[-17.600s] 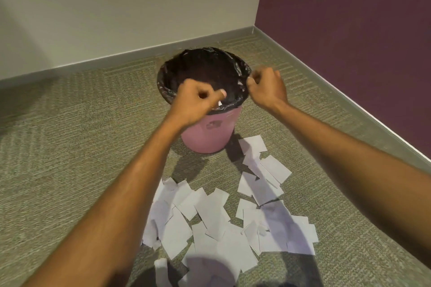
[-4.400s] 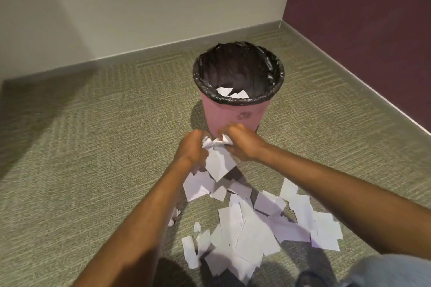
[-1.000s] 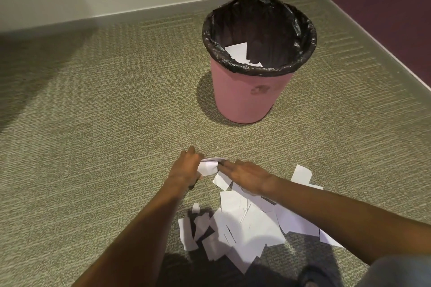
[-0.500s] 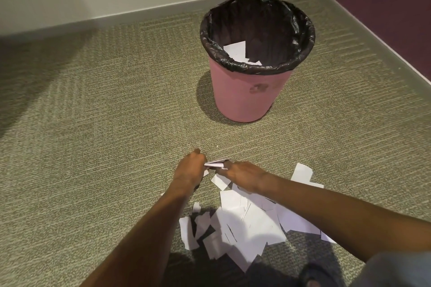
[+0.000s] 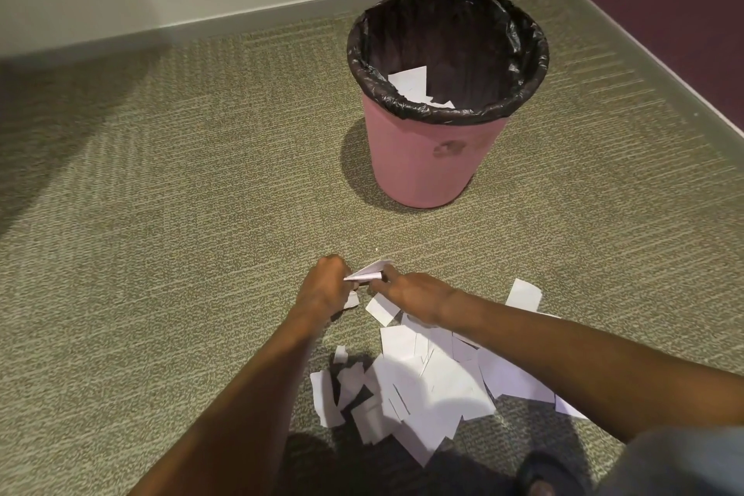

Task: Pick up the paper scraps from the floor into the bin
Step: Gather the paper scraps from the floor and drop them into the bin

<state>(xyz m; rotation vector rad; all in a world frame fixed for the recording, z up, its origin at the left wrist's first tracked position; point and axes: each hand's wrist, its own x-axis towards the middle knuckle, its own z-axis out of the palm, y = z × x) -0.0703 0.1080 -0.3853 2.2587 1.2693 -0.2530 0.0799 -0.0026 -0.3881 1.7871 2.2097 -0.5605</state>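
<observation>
Lying inside black-lined pink bin (image 5: 422,169), few white paper scraps (image 5: 408,78).

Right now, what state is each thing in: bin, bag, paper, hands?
Bin: upright, open-topped.
Bin bag: folded over the rim.
Binned scraps: lying inside the bin.
Paper pile: loose on the carpet.
Held scraps: pinched between both hands.
Left hand: grips held scraps.
Right hand: grips held scraps.

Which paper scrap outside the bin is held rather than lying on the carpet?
The folded scrap pinched between the left hand and right hand, beyond the pile; the others lie loose on the carpet.
</observation>
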